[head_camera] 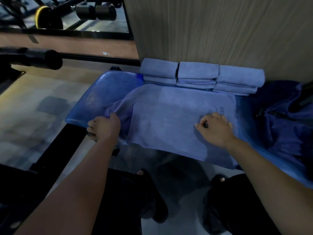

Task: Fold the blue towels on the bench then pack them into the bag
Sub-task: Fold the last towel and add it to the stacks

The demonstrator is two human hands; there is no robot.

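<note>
Blue towel lay spread across the blue tabletop, its near edge hanging over the front, as a fold was under way. The left hand gripped a bunched left edge; the right hand, fingers curled, pinned the cloth. Three folded towels sat behind against the wall, the dark bag alongside. The next move likely called for carrying the gripped edge rightward.

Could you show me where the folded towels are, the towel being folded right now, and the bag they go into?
folded towels (197, 74): head view, top of the middle stack.
spread towel (169, 119): head view, its flat middle.
bag (286, 126): head view, dark blue fabric at the bench's right end.
</note>
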